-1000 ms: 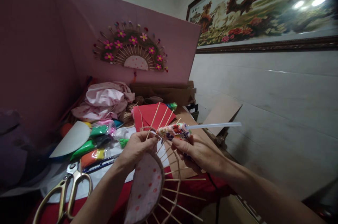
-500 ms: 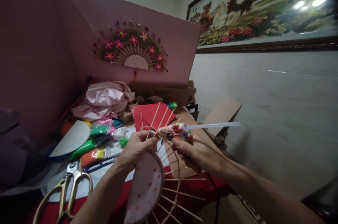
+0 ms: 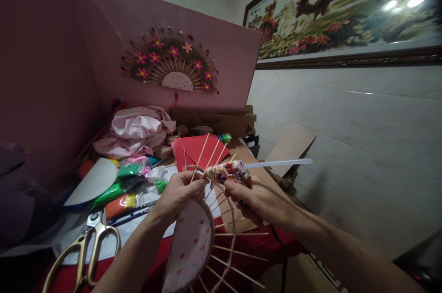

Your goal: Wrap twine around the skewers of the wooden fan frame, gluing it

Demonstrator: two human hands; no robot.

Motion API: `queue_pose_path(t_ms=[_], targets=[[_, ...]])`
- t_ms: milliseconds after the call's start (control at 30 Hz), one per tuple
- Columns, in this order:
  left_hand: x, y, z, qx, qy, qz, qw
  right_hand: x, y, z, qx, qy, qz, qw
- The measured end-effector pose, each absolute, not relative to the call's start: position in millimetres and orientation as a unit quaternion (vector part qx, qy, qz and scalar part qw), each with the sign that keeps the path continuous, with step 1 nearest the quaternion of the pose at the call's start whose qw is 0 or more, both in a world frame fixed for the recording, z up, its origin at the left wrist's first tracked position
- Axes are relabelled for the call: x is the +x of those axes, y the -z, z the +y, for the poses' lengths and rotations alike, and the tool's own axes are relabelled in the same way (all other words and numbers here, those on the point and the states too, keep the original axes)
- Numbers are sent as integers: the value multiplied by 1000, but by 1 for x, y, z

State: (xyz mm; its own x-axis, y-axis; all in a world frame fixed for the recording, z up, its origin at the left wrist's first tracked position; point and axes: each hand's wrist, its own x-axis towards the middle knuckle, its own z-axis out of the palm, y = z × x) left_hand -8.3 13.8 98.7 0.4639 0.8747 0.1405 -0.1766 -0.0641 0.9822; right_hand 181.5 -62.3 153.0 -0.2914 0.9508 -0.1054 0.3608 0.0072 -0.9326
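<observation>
My left hand pinches the upper edge of a half-round fan frame, a pale panel with red dots and thin wooden sticks spreading from its curved rim. Jute twine runs in an arc across the sticks, and a loop of it rises above my left fingers. My right hand is wrapped round a glue gun covered in flowered cloth, a clear glue stick poking out of its back. The gun's front end lies close to my left fingertips; its nozzle is hidden there.
Large gold-handled scissors lie at the lower left. Behind them are bagged coloured clay, a white half-disc and crumpled pink cloth. Red sheets rest at the back. A finished flowered fan hangs on the pink board.
Both hands keep nearly the same place and hold. The back end of the glue stick sits very slightly further left, and the whole view has shifted a little.
</observation>
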Motion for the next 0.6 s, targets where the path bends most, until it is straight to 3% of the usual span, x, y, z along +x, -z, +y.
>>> queue_pose_path(t_ms=[600], targets=[[-8, -102, 11, 588, -427, 301, 617, 179, -157, -62, -522, -525, -587, 328]])
